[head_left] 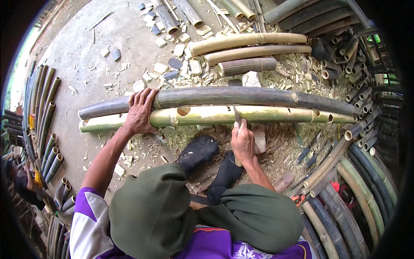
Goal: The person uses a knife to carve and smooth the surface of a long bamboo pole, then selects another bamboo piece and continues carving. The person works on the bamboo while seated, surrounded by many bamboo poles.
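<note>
A green bamboo pole (202, 115) with several cut holes lies crosswise before me, against a dark bamboo pole (258, 96) on its far side. My left hand (140, 113) is closed over both poles left of the middle, its fingers reaching over the dark one. In my closed right hand (243, 140) is a knife (236, 113), its blade standing against the green pole right of the middle. The knife's handle end pokes out below my fist. An open hole (184, 111) shows in the green pole between my hands.
Wood chips (189, 64) litter the ground beyond the poles. Three shorter bamboo pieces (250, 42) lie at the far right. Bamboo stacks (47, 103) stand left, with more bamboo poles (362, 190) at the right. My dark-covered feet (198, 151) are close below the green pole. Another person (28, 185) is at the far left edge.
</note>
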Motion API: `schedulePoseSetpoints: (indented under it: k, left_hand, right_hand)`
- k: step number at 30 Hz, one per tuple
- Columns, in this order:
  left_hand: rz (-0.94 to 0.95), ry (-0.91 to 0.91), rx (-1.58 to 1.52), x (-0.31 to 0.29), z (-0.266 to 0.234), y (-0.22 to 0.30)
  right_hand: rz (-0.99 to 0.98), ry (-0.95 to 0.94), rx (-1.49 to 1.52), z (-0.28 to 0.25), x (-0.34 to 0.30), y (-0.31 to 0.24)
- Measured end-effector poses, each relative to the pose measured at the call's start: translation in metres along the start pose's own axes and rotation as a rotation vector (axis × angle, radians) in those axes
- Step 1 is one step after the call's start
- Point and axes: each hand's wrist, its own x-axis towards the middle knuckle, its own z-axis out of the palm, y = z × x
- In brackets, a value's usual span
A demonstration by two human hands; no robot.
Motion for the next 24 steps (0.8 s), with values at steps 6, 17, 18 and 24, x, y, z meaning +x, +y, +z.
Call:
schedulePoseSetpoints:
  k: [6,17,18,24]
  left_hand:
    - [0.023,0.032,-0.01,0.0,0.007,0.001]
    - [0.035,0.023,-0.018,-0.003,0.002,0.006]
    - [0.04,0.024,-0.014,-0.001,0.004,0.007]
    - [0.007,0.0,0.012,-0.001,0.007,-0.002]
  right_hand:
    - [0.049,0.034,-0.049,0.005,-0.006,-0.004]
    - [0.231,-0.122,-0.068,-0.023,-0.003,-0.026]
    - [0.242,-0.118,-0.021,-0.027,-0.004,-0.023]
    - [0.114,0.068,0.034,-0.05,-0.014,0.009]
